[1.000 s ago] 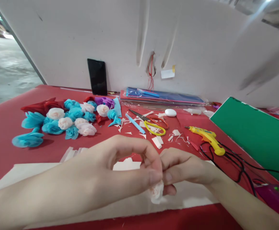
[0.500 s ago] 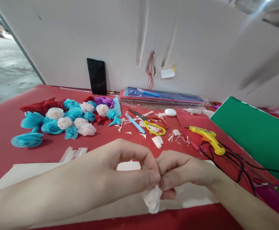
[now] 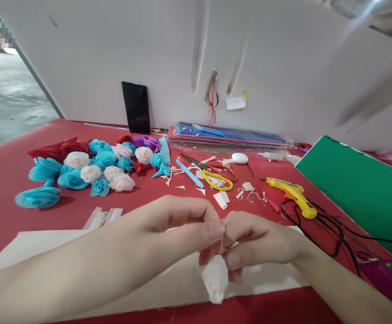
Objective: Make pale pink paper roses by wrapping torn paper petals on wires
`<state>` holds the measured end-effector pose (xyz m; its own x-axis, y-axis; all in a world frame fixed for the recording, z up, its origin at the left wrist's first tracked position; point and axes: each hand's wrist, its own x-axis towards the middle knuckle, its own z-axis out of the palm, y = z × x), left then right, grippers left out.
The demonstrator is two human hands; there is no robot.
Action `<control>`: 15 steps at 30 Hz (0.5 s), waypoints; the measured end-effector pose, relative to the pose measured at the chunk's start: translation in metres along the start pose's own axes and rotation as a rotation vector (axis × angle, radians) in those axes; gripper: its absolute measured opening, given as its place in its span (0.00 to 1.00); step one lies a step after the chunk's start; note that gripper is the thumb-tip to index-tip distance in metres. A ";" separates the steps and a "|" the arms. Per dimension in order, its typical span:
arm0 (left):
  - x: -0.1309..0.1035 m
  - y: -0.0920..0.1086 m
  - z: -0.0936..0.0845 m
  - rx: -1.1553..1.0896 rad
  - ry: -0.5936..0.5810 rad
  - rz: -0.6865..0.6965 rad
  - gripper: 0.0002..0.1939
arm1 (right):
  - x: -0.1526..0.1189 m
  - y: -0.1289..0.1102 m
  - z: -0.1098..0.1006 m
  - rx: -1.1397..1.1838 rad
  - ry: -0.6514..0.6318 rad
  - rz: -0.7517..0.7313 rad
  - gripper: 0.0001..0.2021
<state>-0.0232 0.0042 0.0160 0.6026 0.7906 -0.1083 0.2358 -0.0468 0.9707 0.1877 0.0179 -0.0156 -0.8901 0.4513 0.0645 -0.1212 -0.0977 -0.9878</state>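
Observation:
A small pale pink paper flower [image 3: 215,279] hangs bud-down between my hands, over the front edge of a cream paper sheet [image 3: 169,288]. My right hand [image 3: 258,238] is closed on its upper end, thumb and fingers pressed together. My left hand [image 3: 179,229] is closed too, thumb and index finger pinching at the flower's top end, right against the right fingers. The pinched end itself is hidden by the fingers. Behind my left forearm lie folded pale paper strips [image 3: 104,217].
Finished blue paper flowers [image 3: 74,177] and pale ones cluster at left. Scissors [image 3: 216,177], a light blue pen [image 3: 189,174] and paper scraps lie mid-table. A yellow glue gun [image 3: 292,193] with black cords rests at right, beside a green board [image 3: 358,193]. A black phone [image 3: 136,108] leans on the wall.
My left thumb has slid up off the flower's body to the tip of the index finger. More of the flower shows, hanging slightly lower. The right hand has barely moved.

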 end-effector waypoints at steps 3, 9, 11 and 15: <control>-0.002 -0.009 -0.005 -0.064 0.057 -0.031 0.15 | 0.001 -0.001 0.003 -0.184 0.064 -0.173 0.13; 0.005 -0.015 -0.007 -0.128 0.266 -0.031 0.10 | 0.003 -0.004 0.009 -0.377 0.255 -0.305 0.12; 0.013 -0.013 -0.005 -0.104 0.228 -0.011 0.12 | 0.004 -0.003 0.010 -0.457 0.318 -0.371 0.13; 0.027 -0.016 0.002 0.042 0.099 0.057 0.18 | 0.007 0.001 0.014 -0.536 0.394 -0.493 0.13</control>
<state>-0.0091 0.0253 -0.0025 0.5383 0.8422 -0.0293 0.2358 -0.1171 0.9647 0.1754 0.0087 -0.0143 -0.5583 0.6195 0.5519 -0.1419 0.5841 -0.7992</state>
